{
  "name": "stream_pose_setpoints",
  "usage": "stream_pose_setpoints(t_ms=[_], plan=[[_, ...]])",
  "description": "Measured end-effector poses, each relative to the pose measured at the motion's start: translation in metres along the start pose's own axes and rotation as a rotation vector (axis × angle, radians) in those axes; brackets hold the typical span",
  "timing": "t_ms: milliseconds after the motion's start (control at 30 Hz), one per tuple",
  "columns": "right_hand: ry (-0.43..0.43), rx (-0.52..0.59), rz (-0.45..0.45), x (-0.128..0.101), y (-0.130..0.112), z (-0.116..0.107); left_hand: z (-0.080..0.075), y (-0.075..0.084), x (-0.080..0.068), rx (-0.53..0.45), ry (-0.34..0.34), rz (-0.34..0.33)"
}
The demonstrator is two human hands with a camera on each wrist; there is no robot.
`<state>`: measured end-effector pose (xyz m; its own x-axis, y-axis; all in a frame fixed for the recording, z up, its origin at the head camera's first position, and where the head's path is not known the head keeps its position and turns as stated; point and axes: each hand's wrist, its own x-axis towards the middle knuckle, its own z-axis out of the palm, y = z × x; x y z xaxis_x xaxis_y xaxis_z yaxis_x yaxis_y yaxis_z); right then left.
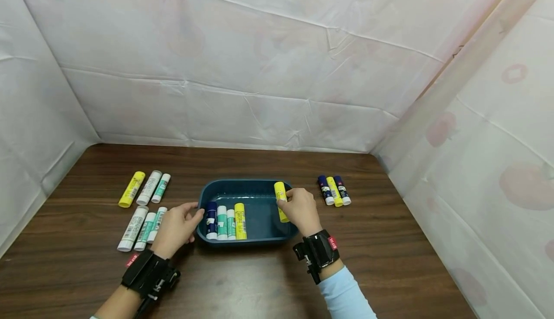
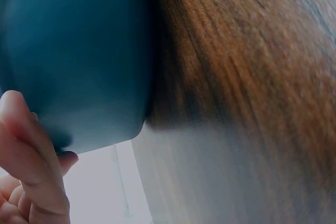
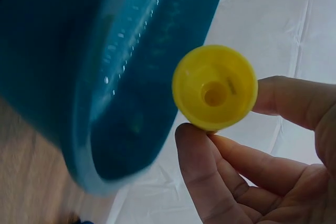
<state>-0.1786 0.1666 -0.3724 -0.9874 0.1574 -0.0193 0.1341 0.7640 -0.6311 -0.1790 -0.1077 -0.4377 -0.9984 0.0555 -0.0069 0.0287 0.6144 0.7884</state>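
Note:
A dark teal tray (image 1: 264, 220) stands on the table, with a navy glue stick (image 1: 211, 220), two white-and-green ones (image 1: 222, 223) and a yellow one (image 1: 240, 222) lined up in its left half. My right hand (image 1: 304, 210) pinches another yellow glue stick (image 1: 280, 194) between thumb and fingers, over the tray's right end. The right wrist view shows the hollow round end of that stick (image 3: 236, 72) beside the tray wall. At the tray's left end, my left hand (image 1: 175, 226) holds the rim, thumb and fingers about the corner in the left wrist view.
Left of the tray lie two groups of glue sticks: a back row with a yellow stick (image 1: 132, 189) and white ones, and a front row of white ones (image 1: 133, 228). To the right, a yellow stick (image 1: 334, 191) lies between two navy ones. White sheeting (image 1: 242, 112) walls the table's back and sides.

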Motion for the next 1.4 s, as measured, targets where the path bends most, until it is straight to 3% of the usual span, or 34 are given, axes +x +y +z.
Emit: stream_pose_setpoints(t_ms=[300, 700, 1400], plan=[[-0.043, 0.057, -0.001, -0.006, -0.004, 0.026, 0.001, -0.001, 0.000, 0.009, 0.004, -0.003], [-0.079, 0.051, 0.043, -0.010, -0.011, 0.055, 0.000, 0.000, 0.000, 0.008, -0.003, -0.007], [-0.081, 0.022, 0.074, -0.008, -0.016, 0.078, 0.000, -0.001, 0.000, 0.001, -0.006, -0.010]])
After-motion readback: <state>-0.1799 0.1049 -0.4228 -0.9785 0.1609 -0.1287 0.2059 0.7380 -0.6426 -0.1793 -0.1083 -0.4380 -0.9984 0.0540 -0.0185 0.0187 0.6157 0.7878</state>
